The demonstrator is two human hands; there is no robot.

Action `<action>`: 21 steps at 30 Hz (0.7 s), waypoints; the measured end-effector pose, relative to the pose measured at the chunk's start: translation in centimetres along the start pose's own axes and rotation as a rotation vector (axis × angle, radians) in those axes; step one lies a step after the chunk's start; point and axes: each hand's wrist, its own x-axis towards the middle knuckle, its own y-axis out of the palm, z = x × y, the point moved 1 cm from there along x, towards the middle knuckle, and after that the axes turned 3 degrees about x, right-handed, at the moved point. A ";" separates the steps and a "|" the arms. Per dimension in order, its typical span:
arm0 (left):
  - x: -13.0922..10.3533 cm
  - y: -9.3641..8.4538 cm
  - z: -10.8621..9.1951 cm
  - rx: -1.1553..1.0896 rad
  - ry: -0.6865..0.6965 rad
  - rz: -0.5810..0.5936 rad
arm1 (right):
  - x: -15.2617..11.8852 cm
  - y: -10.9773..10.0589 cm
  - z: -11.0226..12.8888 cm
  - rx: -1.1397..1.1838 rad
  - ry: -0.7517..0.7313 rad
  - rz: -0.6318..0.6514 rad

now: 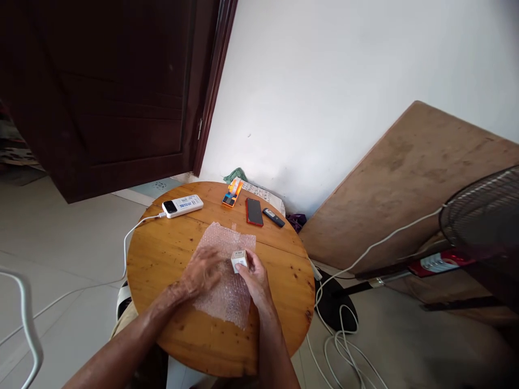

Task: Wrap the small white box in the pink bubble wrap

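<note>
A small white box (239, 262) with printed labels is pinched between the thumb and fingers of my right hand (255, 274), above a sheet of bubble wrap (229, 302). To its left my left hand (203, 272) is over the same sheet, fingers stretched out and blurred by motion, with nothing seen in it. Whether that hand presses on the wrap I cannot tell. The clear wrap lies flat on a round wooden table (284, 281), partly hidden by both hands.
Toward the table's far side are a white power bank (184, 205) with a cable, an orange tape dispenser (232, 193), a red-edged phone (254, 211) and a dark handheld device (273, 217). A fan (482, 216) and coiled white cable (344, 337) are at right.
</note>
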 end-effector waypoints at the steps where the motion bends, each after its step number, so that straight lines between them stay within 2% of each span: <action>1: 0.2 -0.1 0.7 0.004 -0.082 -0.069 | -0.1 0.0 0.1 -0.021 0.000 0.009; 4: 0.5 -0.2 2.0 0.013 -0.139 -0.113 | -0.4 0.3 0.5 -0.075 0.004 0.026; 9: 0.5 -0.5 1.6 0.061 -0.122 -0.080 | -0.9 1.0 1.7 -0.183 -0.097 0.007; 14: 0.4 -0.7 1.3 0.094 -0.125 -0.082 | -1.7 2.1 2.6 -0.399 -0.227 0.255; 16: 0.4 -0.7 1.3 0.100 -0.128 -0.089 | -1.8 2.1 2.6 -0.451 -0.213 0.292; 21: 0.4 -0.7 1.2 0.110 -0.115 -0.096 | -1.8 1.7 2.3 -0.424 -0.154 0.257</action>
